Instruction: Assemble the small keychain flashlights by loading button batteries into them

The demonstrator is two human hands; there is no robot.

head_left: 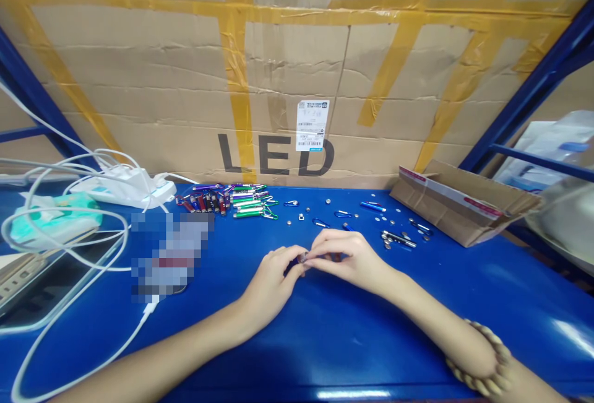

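My left hand [277, 273] is closed around a small metal-ended piece [302, 258], most of it hidden by the fingers. My right hand [346, 256] pinches at the end of that same piece, so both sets of fingertips meet over the blue table. Beyond them lie small loose parts: a blue metal tube [372, 207], a black tube [398, 239], a blue carabiner clip [343, 213] and several button cells [328, 201]. Behind my left hand, green keychain flashlights [249, 212] with clips lie beside a pile of red and dark ones [204, 202].
An open cardboard box [445, 205] stands at the right. At the left are a phone [174, 254] on a white cable, a power strip [125, 186], a tissue pack [55, 220] and a tablet-like device [60, 288]. A large taped carton [278, 69] walls off the back.
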